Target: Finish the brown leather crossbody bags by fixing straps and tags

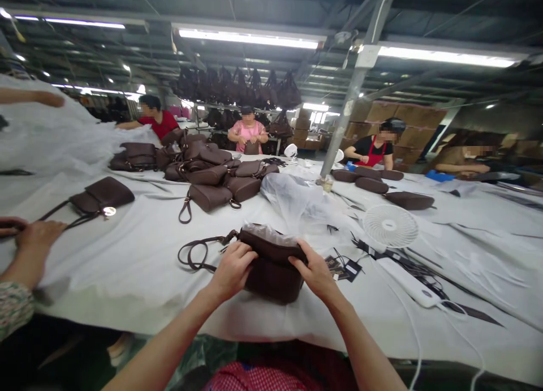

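In front of me a dark brown handbag (274, 278) rests on the white-covered table (139, 278), its top opening spread. Clear plastic stuffing (265, 232) shows inside the opening. My left hand (233, 269) is closed on the bag's left upper edge, thumb and fingers pinching it. At the right upper edge, my right hand (316, 269) grips the bag the same way. A thin strap (193, 255) runs from the bag's left end and lies looped on the table. Black hang tags (345, 268) lie just right of my right hand.
Behind the bag is a pile of brown handbags (207, 164) beside a crumpled clear plastic bag (292, 196). A white fan (390, 227) with cables stands right. At left, a co-worker's hands (36, 238) hold the strap of another handbag (104, 196). A metal post (345, 114) rises beyond.
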`<control>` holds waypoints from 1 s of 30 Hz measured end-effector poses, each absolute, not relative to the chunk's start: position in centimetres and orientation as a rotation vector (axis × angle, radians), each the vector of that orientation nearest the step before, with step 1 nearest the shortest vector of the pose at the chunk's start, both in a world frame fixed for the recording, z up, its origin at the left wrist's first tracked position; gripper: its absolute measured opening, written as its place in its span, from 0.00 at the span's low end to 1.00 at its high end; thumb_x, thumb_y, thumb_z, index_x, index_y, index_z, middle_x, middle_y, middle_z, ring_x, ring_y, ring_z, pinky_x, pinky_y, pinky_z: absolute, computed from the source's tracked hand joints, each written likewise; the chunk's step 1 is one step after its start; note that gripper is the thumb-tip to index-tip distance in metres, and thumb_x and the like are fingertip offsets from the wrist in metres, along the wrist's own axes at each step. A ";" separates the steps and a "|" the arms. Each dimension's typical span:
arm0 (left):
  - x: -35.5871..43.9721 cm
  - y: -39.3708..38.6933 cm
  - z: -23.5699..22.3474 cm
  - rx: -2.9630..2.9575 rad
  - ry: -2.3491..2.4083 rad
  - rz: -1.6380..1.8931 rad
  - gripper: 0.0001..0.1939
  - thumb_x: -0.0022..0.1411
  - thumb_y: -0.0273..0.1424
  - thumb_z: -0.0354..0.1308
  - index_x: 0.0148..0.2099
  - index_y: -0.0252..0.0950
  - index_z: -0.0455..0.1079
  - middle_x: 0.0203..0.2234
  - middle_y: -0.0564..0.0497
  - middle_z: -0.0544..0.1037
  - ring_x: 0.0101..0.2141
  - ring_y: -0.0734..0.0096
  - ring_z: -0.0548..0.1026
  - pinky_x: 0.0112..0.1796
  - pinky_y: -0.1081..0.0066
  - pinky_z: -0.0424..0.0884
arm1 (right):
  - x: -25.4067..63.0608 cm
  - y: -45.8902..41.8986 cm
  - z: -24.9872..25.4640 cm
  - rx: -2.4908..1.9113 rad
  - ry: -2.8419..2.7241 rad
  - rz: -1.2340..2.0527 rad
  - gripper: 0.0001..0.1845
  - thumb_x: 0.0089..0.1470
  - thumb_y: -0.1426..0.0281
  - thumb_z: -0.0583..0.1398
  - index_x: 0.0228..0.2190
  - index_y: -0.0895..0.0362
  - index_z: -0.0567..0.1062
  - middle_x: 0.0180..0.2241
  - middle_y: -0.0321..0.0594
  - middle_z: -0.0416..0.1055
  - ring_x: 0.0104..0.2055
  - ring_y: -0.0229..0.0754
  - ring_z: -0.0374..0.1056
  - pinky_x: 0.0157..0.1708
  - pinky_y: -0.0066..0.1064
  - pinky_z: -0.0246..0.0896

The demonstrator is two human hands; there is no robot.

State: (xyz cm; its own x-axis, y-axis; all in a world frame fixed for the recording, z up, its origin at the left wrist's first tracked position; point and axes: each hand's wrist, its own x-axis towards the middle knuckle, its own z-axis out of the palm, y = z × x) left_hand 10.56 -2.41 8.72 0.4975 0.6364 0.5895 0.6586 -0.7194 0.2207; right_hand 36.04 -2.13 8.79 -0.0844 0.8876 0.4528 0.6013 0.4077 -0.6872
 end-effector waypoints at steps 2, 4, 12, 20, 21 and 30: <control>10.7 -2.5 9.1 -2.704 -1.222 -0.986 0.13 0.56 0.23 0.56 0.44 0.35 0.69 0.41 0.45 0.71 0.45 0.58 0.66 0.49 0.54 0.65 | 36.1 -2.2 8.6 -1.313 -1.809 0.381 0.29 0.53 0.64 0.57 0.57 0.53 0.64 0.55 0.45 0.68 0.57 0.51 0.63 0.58 0.47 0.57; 10.9 -2.7 9.5 -2.711 -1.274 -0.933 0.11 0.55 0.24 0.58 0.42 0.36 0.69 0.40 0.45 0.71 0.44 0.58 0.66 0.49 0.53 0.65 | 36.3 -2.4 8.6 -1.315 -1.830 0.330 0.33 0.53 0.65 0.57 0.60 0.54 0.59 0.58 0.47 0.64 0.60 0.51 0.60 0.59 0.49 0.56; 11.4 -3.1 10.3 -2.690 -1.217 -0.983 0.06 0.59 0.24 0.55 0.39 0.36 0.70 0.37 0.46 0.73 0.41 0.60 0.68 0.46 0.56 0.68 | 36.7 -5.0 7.9 -1.307 -1.797 0.280 0.36 0.56 0.68 0.56 0.63 0.51 0.52 0.61 0.46 0.58 0.63 0.49 0.55 0.61 0.48 0.54; 10.8 -0.8 12.5 -2.516 -1.082 -1.212 0.14 0.64 0.27 0.51 0.51 0.36 0.68 0.46 0.44 0.73 0.47 0.60 0.69 0.49 0.58 0.69 | 36.2 -5.0 7.0 -1.287 -1.751 0.446 0.38 0.54 0.71 0.58 0.64 0.50 0.51 0.61 0.45 0.58 0.63 0.49 0.54 0.60 0.46 0.55; 10.9 -0.4 12.6 -2.527 -1.069 -1.171 0.15 0.63 0.27 0.52 0.52 0.37 0.68 0.46 0.44 0.73 0.47 0.59 0.69 0.49 0.57 0.69 | 36.2 -4.8 7.3 -1.272 -1.756 0.441 0.39 0.54 0.72 0.58 0.64 0.50 0.52 0.61 0.45 0.59 0.63 0.48 0.55 0.61 0.46 0.54; 11.4 0.6 12.2 -2.437 -1.015 -1.233 0.20 0.63 0.27 0.52 0.58 0.39 0.63 0.49 0.42 0.71 0.49 0.56 0.70 0.49 0.54 0.70 | 44.8 -1.8 7.4 -1.796 -1.808 0.258 0.18 0.61 0.71 0.49 0.45 0.58 0.75 0.45 0.47 0.75 0.49 0.46 0.70 0.53 0.40 0.62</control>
State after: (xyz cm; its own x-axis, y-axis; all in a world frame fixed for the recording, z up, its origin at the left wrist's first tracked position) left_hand 11.43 0.65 12.24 0.4069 0.4793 0.7776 0.6706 -0.7348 0.1020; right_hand 44.81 -1.80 7.38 0.0665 0.9640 0.2573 0.8534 0.0786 -0.5154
